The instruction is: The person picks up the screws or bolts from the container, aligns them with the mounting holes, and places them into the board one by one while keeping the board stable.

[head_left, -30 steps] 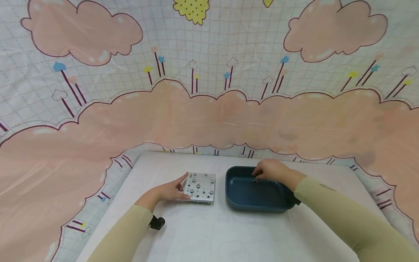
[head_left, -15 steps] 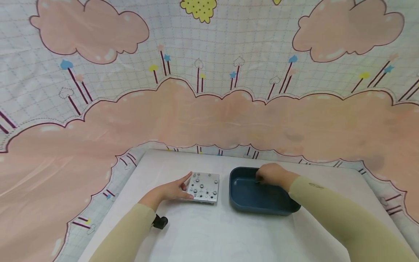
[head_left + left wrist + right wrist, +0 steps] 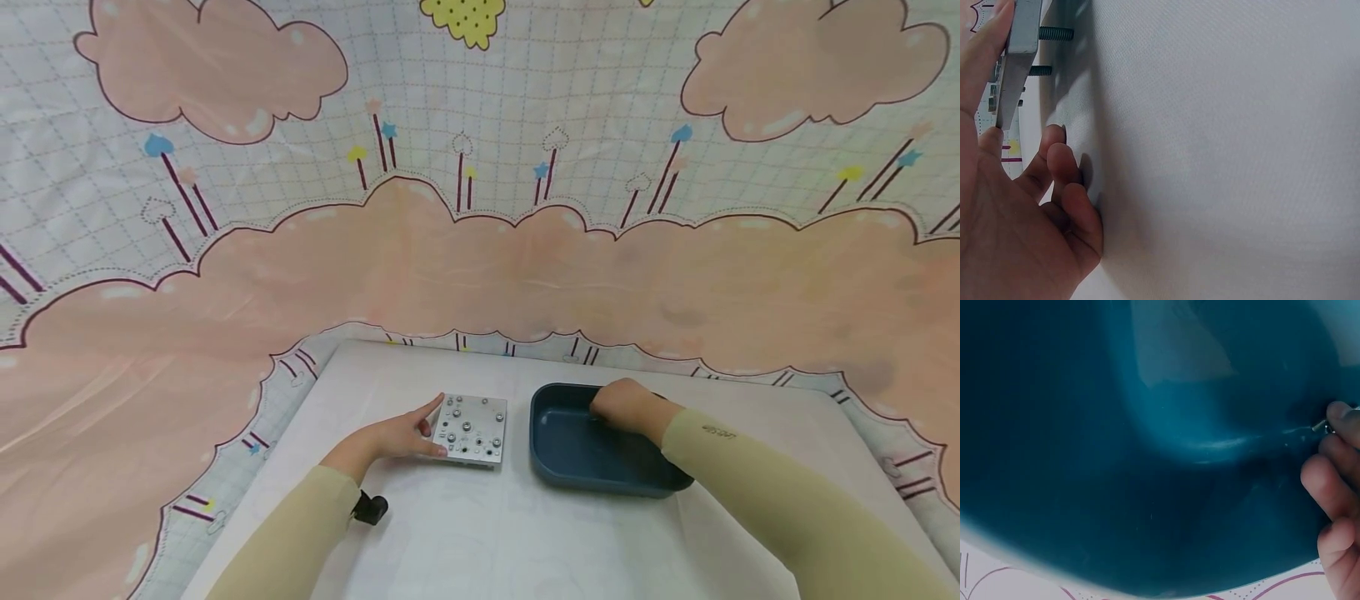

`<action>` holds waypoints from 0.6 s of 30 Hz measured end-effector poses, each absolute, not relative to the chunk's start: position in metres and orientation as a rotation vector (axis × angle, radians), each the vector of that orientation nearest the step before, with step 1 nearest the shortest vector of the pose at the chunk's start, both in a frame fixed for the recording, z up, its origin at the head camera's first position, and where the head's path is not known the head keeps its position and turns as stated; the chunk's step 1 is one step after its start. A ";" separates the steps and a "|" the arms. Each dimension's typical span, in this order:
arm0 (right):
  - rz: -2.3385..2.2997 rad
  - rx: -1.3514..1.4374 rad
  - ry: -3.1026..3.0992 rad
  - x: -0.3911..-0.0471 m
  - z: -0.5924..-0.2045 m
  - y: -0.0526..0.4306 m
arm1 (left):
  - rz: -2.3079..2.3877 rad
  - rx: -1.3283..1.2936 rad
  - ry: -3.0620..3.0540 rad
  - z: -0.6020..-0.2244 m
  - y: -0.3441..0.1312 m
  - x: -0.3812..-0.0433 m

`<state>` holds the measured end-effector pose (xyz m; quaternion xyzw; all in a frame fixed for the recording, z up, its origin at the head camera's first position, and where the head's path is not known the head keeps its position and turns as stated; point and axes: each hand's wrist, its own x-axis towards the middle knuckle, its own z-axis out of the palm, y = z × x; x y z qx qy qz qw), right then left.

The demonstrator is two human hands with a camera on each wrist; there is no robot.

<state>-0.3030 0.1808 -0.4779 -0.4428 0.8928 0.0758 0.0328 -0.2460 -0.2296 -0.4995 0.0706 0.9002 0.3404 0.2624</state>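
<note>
A square silver metal plate point(image 3: 470, 429) lies on the table, with several screws and holes on its top face. My left hand point(image 3: 390, 436) grips its left side, thumb and index finger on opposite edges. In the left wrist view, threaded screw ends point(image 3: 1055, 34) stick out beneath the plate, and my other fingers point(image 3: 1063, 162) curl below it. My right hand point(image 3: 628, 404) reaches into a dark blue tray point(image 3: 577, 479) at its back. In the right wrist view, thumb and index finger pinch a small shiny metal piece point(image 3: 1319, 427); its exact kind cannot be told.
The table point(image 3: 480, 542) has a white cover. Behind it hangs a cloth point(image 3: 480, 258) printed with clouds. A black wrist device point(image 3: 370, 508) shows at the left cuff. The tray stands right of the plate, with a gap between them.
My right hand has lowered into the tray, and the small metal piece is now hidden in the head view. The left hand keeps its hold on the plate. The head view has shifted slightly.
</note>
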 end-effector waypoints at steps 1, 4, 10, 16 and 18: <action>0.243 -1.366 2.748 -0.303 -0.478 0.180 | 0.920 0.193 2.437 -0.500 -0.230 -0.246; 0.199 -1.348 2.734 -0.303 -0.478 0.179 | 0.918 0.193 2.437 -0.501 -0.230 -0.246; 0.004 -1.214 2.658 -0.301 -0.477 0.174 | 0.910 0.191 2.439 -0.499 -0.230 -0.245; 0.013 -1.170 2.667 -0.301 -0.479 0.172 | 0.900 0.184 2.445 -0.498 -0.230 -0.244; 0.015 -1.175 2.667 -0.300 -0.479 0.171 | 0.902 0.180 2.444 -0.498 -0.230 -0.244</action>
